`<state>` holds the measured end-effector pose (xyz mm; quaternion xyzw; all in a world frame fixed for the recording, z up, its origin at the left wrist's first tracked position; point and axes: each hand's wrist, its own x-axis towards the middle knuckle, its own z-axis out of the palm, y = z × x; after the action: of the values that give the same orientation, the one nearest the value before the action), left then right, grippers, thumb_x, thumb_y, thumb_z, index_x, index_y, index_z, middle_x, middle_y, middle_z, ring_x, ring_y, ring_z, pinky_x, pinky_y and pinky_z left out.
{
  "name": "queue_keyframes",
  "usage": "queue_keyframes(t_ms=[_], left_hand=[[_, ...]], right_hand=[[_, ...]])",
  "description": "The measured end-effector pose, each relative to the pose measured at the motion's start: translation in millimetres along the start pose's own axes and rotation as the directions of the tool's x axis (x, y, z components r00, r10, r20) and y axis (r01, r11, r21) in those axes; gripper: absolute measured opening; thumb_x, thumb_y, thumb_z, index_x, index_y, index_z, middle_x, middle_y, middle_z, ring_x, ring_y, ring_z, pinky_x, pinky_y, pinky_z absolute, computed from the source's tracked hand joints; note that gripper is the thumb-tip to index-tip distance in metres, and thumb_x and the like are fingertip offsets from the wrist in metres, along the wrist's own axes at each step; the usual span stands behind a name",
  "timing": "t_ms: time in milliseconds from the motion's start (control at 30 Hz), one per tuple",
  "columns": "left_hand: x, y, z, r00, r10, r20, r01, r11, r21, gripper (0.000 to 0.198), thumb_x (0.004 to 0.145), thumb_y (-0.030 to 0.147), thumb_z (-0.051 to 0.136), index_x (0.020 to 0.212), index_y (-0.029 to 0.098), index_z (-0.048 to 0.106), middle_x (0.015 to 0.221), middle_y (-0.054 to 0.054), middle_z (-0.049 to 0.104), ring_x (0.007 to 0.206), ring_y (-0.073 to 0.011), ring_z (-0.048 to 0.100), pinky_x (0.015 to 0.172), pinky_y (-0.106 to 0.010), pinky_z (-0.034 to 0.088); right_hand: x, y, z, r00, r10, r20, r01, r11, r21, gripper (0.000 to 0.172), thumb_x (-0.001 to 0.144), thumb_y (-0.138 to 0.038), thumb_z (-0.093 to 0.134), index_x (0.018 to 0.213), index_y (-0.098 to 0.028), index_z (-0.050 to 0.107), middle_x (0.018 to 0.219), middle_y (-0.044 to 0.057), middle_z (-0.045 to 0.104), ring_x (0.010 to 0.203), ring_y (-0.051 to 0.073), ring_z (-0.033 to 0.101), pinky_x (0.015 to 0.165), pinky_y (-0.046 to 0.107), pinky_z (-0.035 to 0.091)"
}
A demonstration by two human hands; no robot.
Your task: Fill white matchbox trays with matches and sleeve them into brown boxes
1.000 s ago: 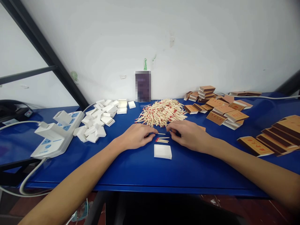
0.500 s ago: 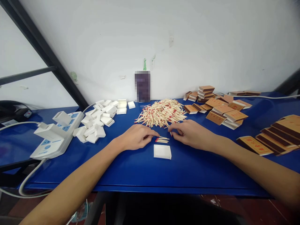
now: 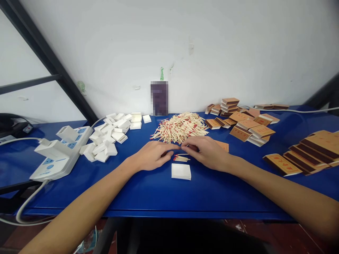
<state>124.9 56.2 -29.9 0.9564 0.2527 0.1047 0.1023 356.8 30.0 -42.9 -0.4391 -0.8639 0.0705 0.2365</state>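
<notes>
My left hand [image 3: 155,155] rests palm down on the blue table, index finger stretched out and thumb a little apart, holding nothing I can see. Its index fingertip meets the fingertips of my right hand [image 3: 205,152]. The right thumb and index finger are pinched together on a match, mostly hidden by the fingers. Just below the fingertips lies a small row of red-headed matches [image 3: 181,158], side by side. Nearer to me sits a white matchbox tray [image 3: 181,171]. Beyond both hands is a large heap of loose matches [image 3: 182,127].
White matchbox trays [image 3: 106,135] are piled at left beside a power strip [image 3: 62,151] with plugs and cables. Orange matchbox sleeves [image 3: 247,125] lie at back right, with more stacked [image 3: 312,150] at far right. One orange sleeve [image 3: 224,146] shows behind my right hand.
My right hand has moved left, bringing its fingertips to my left index finger above the row of matches. An orange sleeve behind it has come into view. The white tray stays put.
</notes>
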Motion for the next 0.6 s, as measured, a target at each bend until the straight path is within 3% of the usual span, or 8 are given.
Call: queue_keyframes(t_ms=[100,233,333,600], left_hand=[[-0.6,0.9,-0.8,1.0,0.011,0.019,-0.01,1.0,-0.018,0.039,0.098,0.022,0.04,0.134,0.024,0.055,0.116,-0.004,0.07,0.099,-0.0173,0.066,0.084,-0.028,0.048],[-0.7,0.8,-0.8,0.998,0.009,0.056,-0.009,1.0,0.007,0.038,0.098,0.024,0.039,0.129,0.022,0.061,0.106,-0.005,0.071,0.094,-0.0181,0.066,0.083,-0.029,0.048],[-1.0,-0.3,-0.8,0.997,0.014,0.07,-0.015,1.0,0.014,0.038,0.097,0.022,0.039,0.126,0.023,0.063,0.098,-0.004,0.071,0.087,-0.0174,0.066,0.08,-0.029,0.048],[-1.8,-1.2,-1.7,0.997,0.03,0.065,-0.031,0.999,0.018,0.041,0.094,0.017,0.039,0.126,0.023,0.063,0.096,-0.003,0.07,0.084,-0.0167,0.064,0.077,-0.028,0.046]], right_hand=[[-1.3,5.7,-10.3,0.995,0.063,-0.079,-0.07,0.993,-0.092,0.021,0.094,-0.024,0.046,0.096,-0.019,0.066,0.076,0.002,0.066,0.066,0.015,0.056,0.062,0.026,0.036],[-4.6,14.0,-17.2,0.997,0.072,-0.025,-0.076,0.961,-0.265,0.022,0.085,-0.02,0.052,0.099,-0.021,0.068,0.079,0.002,0.068,0.069,0.016,0.059,0.062,0.028,0.036],[-5.2,13.2,-14.7,0.997,0.074,0.03,-0.061,0.952,-0.3,0.019,0.084,-0.023,0.054,0.097,-0.022,0.069,0.082,0.002,0.068,0.071,0.017,0.059,0.062,0.028,0.036],[-2.1,10.5,-7.9,0.993,0.119,0.025,-0.103,0.928,-0.358,0.017,0.089,-0.03,0.055,0.09,-0.02,0.068,0.085,0.004,0.068,0.073,0.018,0.059,0.06,0.029,0.033]])
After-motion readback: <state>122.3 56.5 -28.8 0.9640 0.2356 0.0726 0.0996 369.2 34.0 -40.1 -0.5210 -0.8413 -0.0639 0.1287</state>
